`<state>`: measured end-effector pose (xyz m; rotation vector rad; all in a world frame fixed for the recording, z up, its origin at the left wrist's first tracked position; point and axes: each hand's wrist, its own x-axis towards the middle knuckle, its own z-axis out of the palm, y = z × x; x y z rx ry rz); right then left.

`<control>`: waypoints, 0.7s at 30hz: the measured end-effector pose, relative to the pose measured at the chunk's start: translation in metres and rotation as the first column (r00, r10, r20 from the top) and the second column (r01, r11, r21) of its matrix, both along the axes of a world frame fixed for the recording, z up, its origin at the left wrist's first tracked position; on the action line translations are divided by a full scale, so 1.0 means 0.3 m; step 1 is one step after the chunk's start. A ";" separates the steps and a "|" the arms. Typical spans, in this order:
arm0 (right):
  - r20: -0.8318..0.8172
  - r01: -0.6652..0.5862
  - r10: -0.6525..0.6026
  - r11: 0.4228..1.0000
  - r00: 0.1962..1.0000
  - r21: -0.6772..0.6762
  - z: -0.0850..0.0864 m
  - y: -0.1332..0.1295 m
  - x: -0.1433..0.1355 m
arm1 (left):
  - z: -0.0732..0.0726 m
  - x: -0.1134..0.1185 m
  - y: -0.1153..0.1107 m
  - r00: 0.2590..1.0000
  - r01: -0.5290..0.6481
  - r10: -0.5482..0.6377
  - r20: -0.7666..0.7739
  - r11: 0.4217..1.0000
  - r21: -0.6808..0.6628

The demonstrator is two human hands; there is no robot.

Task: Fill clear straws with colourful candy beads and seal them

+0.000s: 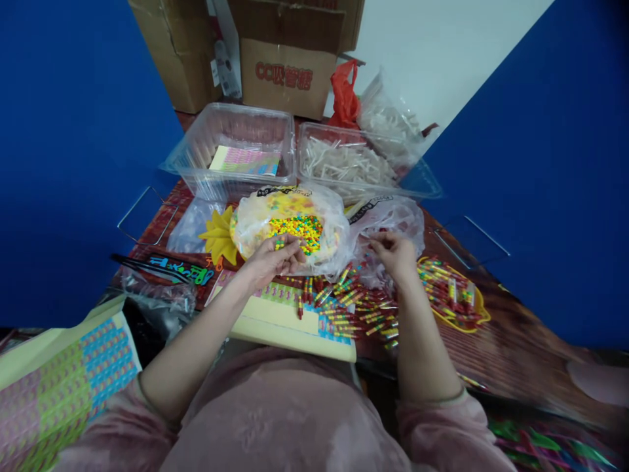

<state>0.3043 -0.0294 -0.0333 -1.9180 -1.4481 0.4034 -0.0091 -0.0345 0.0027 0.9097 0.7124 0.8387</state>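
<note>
Centre: left hand (pixel 287 255) at bagged candies (pixel 307 231), right hand (pixel 392 254) above plastic bag (pixel 405 219); both fingers curled, grasp unclear.

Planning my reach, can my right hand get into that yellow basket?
Probably yes: your right hand is close to the yellow basket, which is open on top, with nothing tall between them.

A dark red wood-grained table (pixel 496 347) is carrying two clear plastic tubs (pixel 230 180) (pixel 339 183) at the far side, filled candy tubes (pixel 363 308) nearer, and a yellow basket (pixel 479 320) at right.
</note>
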 end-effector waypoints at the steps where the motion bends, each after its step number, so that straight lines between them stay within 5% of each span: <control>1: -0.221 -0.024 0.052 0.991 0.974 0.128 0.018 -0.020 -0.042 | -0.001 0.000 0.001 1.000 0.018 -0.018 0.001 1.000 0.005; 4: -0.637 -0.074 0.301 0.931 0.710 0.358 0.074 -0.077 -0.208 | -0.003 -0.003 0.001 0.998 0.056 -0.056 -0.001 0.998 0.013; 7: -0.725 -0.135 0.401 0.908 0.560 0.397 0.112 -0.102 -0.370 | -0.002 -0.005 -0.003 0.998 0.056 -0.056 -0.017 0.998 0.016; 11: -0.734 -0.113 0.428 0.892 0.528 0.439 0.117 -0.085 -0.470 | 0.004 -0.004 -0.007 0.998 0.050 -0.049 -0.046 0.998 0.023; 21: -0.619 -0.182 0.504 0.842 0.602 0.509 0.118 -0.068 -0.465 | -0.009 -0.002 -0.001 0.996 0.070 -0.069 -0.052 0.997 0.023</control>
